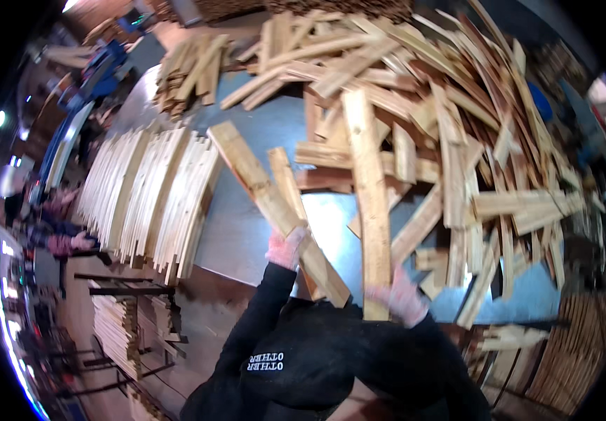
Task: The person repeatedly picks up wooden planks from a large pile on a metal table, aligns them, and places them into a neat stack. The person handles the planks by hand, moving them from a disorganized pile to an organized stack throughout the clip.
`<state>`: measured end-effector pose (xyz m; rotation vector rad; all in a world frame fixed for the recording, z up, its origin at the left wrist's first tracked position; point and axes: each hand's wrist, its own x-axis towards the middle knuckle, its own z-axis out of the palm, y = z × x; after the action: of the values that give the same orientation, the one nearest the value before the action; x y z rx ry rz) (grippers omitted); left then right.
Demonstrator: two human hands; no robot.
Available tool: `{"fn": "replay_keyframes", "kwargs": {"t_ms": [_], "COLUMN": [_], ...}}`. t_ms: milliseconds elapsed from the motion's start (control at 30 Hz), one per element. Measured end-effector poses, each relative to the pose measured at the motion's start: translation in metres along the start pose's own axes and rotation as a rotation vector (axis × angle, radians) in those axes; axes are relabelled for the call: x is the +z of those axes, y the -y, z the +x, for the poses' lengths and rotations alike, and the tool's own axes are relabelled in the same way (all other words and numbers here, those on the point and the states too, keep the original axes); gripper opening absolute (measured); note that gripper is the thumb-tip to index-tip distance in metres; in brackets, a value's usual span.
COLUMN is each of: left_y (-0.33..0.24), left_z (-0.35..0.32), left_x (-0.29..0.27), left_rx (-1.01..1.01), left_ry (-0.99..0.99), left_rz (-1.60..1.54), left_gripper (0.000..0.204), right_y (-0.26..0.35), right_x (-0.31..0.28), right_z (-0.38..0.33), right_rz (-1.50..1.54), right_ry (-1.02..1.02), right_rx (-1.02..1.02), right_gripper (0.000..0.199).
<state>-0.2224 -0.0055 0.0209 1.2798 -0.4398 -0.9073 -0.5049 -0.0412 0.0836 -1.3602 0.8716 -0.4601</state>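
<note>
My left hand [287, 247], in a pink and white glove, is shut on a pale wooden plank [254, 175] that slants from the upper left down toward my chest. A second, narrower plank [285, 184] lies just to the right of it. My right hand [404, 298], also gloved and blurred, is against the lower right edge of a long upright plank [369, 203]. Whether its fingers grip that plank does not show. Both black sleeves come up from the lower edge.
A grey metal table [247, 231] carries a row of thin slats on edge [148, 196] at left and a big loose heap of planks [471, 140] at right. A small stack [190, 67] lies at the back. Stacked slats on a rack [120, 330] and another person [57, 235] are at left.
</note>
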Motion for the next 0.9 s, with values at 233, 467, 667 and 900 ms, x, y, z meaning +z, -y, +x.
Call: {"fn": "replay_keyframes", "kwargs": {"t_ms": [233,467,667,900], "left_y": [-0.024,0.002,-0.006,-0.016], "left_z": [-0.005,0.039,0.063,0.06], "left_x": [-0.1,-0.115,-0.111,0.004], "left_rx": [-0.028,0.015,-0.002,-0.159], "left_ry": [-0.304,-0.13,0.096,0.349], "left_rz": [-0.029,-0.031,-0.142,-0.054], "left_gripper": [0.036,0.052,0.049,0.042], "right_y": [0.046,0.154,0.061,0.018], "right_x": [0.072,0.019,-0.077,-0.105], "right_z": [0.14,0.333,0.139,0.139], "right_rz": [-0.212,-0.029,-1.308,-1.281], "right_ry": [0.102,-0.496,-1.296,-1.055], "right_rx": [-0.23,-0.652,-0.221,0.011], "right_gripper": [0.078,0.037,0.087,0.101]}}
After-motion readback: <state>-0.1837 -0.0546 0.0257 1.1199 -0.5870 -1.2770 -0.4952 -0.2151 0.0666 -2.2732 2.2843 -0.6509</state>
